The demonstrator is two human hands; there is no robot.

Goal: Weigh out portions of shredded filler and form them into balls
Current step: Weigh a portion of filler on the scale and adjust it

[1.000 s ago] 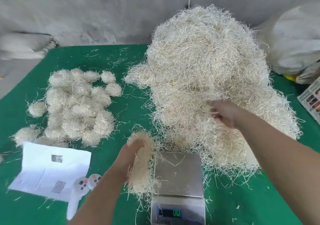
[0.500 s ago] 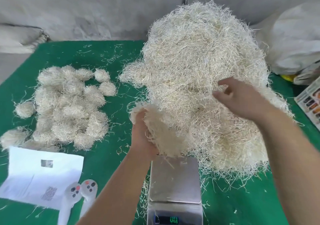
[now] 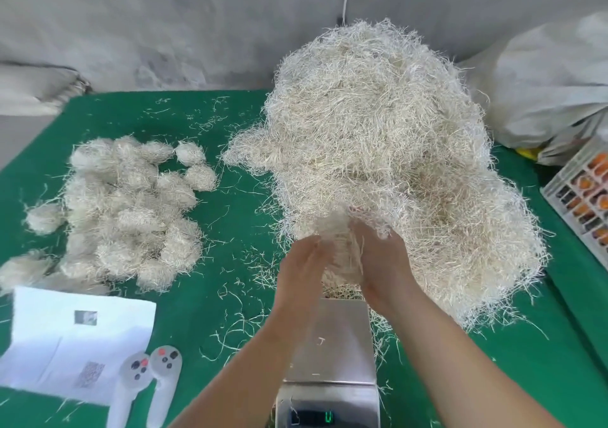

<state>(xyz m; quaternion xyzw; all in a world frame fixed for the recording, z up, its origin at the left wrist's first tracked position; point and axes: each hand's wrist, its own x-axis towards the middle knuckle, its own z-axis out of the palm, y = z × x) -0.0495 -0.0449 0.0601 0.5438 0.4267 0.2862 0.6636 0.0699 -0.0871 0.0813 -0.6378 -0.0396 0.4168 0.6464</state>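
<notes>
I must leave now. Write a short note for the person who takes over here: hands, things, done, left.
Left hand and right hand: both cup one filler portion between them, above the far edge of the scale.
Scale pan: only stray shreds on it.
Loose filler heap: behind and right of the scale.
Done: many finished balls piled at left.
Left: shape this portion into a ball, then continue through the heap.

White paper sheet point(image 3: 75, 338) beside two controllers point(image 3: 144, 385) (grey) — sectioned tray point(image 3: 582, 197), sack point(image 3: 543, 82) far right.

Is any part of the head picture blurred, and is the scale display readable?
Head view: both hands, left and right, are motion-blurred around the filler tuft; the scale display glows green but is too smeared to read; light is soft and even.
</notes>
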